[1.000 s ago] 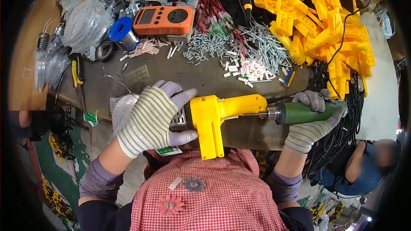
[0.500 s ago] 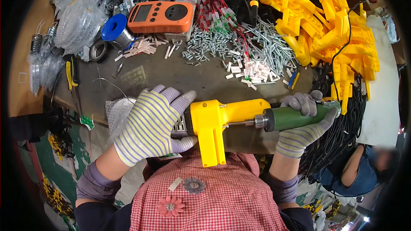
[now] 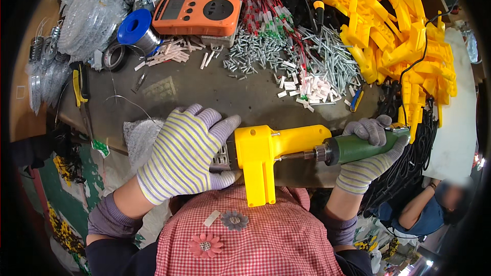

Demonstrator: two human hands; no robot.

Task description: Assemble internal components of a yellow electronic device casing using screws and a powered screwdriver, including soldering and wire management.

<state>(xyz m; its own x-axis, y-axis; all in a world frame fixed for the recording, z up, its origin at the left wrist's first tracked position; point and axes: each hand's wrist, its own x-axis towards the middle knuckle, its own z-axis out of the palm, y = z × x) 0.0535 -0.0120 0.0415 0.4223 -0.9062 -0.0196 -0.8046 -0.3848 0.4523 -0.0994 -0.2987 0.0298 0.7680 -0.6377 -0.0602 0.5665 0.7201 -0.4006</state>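
Casing [image 3: 255, 145] of yellow plastic lies at three o'clock from my left hand [image 3: 179, 156], right at my thumb and fingertips, its short leg pointing to six and its longer arm to three. My left thumb and fingers are parted around its slotted metal end [image 3: 221, 159], clasping it, I judge, to brace it against the tool's push. From my right hand [image 3: 364, 169] the casing sits at nine o'clock; those fingers wrap a green screwdriver [image 3: 353, 148], held nearly level, apparently so its bit [image 3: 294, 155] meets the casing squarely, though I cannot tell whether the tip sits in a screw. Beyond the casing, long screws [image 3: 335, 64] lie at one o'clock and piled yellow parts [image 3: 396, 46] at two, probably kept there for easy reach, with an orange meter [image 3: 199, 14] at eleven.
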